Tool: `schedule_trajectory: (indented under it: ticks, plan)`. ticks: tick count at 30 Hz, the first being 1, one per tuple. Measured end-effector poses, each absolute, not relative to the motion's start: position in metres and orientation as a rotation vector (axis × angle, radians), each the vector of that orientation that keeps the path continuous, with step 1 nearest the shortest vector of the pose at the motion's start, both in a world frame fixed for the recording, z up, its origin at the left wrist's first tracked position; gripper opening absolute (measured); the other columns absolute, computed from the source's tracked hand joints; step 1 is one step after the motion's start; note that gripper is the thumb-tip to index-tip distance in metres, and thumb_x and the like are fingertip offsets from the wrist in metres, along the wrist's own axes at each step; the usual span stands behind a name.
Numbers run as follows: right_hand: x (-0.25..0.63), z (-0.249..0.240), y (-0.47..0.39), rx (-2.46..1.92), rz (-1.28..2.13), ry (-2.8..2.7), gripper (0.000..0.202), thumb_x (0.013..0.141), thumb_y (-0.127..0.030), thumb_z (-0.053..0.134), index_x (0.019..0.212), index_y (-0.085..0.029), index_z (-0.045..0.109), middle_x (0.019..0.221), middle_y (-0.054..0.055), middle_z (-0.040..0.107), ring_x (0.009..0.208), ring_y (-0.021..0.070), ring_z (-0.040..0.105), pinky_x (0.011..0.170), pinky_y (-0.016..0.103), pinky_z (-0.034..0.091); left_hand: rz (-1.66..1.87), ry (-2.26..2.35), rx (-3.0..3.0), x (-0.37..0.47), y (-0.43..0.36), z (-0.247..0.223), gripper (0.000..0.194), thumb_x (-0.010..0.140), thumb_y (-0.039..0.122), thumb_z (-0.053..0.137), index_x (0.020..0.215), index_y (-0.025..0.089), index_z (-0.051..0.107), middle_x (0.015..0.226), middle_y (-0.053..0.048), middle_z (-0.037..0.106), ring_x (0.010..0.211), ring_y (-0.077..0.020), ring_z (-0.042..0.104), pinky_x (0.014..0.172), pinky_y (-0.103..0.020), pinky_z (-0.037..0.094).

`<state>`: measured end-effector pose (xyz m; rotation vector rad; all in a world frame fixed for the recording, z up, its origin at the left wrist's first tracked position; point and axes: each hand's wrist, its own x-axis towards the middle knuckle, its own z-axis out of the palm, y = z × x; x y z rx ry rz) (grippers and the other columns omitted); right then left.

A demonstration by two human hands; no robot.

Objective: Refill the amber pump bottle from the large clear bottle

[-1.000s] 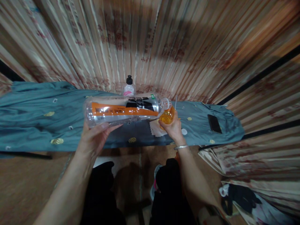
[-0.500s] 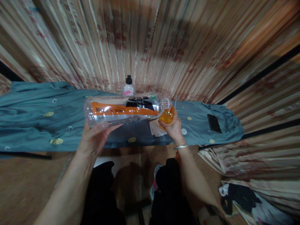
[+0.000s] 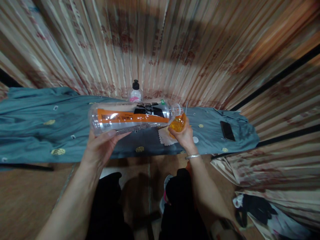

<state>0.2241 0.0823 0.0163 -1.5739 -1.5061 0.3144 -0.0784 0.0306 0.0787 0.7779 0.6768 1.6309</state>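
Observation:
My left hand [image 3: 102,143] is closed around the base end of a clear plastic bottle [image 3: 132,116] with an orange, silver and black label. The bottle lies nearly level in the air, its uncapped mouth to the right. That mouth meets the rim of a clear cup [image 3: 178,124] holding orange-yellow liquid. Around the cup my right hand [image 3: 184,133] is wrapped, a bangle [image 3: 193,156] on its wrist. Beneath the cup a pale scalloped cloth [image 3: 166,137] shows in part. I cannot make out liquid inside the bottle.
A teal cloth [image 3: 67,123] with yellow motifs covers the narrow table. Behind the held bottle stands a small black-capped bottle [image 3: 135,91]. A dark phone [image 3: 227,130] and a white disc [image 3: 195,139] lie to the right. Patterned curtains [image 3: 135,46] hang behind; clothes [image 3: 260,206] lie lower right.
The view has shifted slightly, so the table and background sit a little further left. Both hands keep their grips, and the bottle and cup stay mouth to rim.

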Motion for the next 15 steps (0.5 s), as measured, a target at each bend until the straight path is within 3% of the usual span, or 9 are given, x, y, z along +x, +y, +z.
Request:
schedule_trajectory:
  ticks: [9,15]
  plan:
    - [0.2243,0.0154,0.0823,-1.549,0.297,-1.517,0.088,0.07,-0.044,0.086,0.147,-0.021,0.052,0.136,0.015,0.074,0.12,0.037,0.074,0.102,0.054,0.061,1.62,0.706,0.833,-0.0823,0.0303,0.0774,0.088,0.059,0.023,0.1,0.14,0.033,0.067,0.109,-0.005,0.084,0.103,-0.0288,0.079,0.084,-0.041,0.071]
    - [0.2245,0.0164,0.0822,-1.553,0.298,-1.523,0.09,0.069,-0.041,0.087,0.149,-0.019,0.051,0.137,0.016,0.074,0.122,0.0368,0.074,0.104,0.054,0.06,1.616,0.7,0.84,-0.0811,0.0297,0.0814,0.088,0.056,0.024,0.101,0.138,0.033,0.068,0.106,-0.003,0.084,0.093,-0.0264,0.081,0.083,-0.04,0.071]
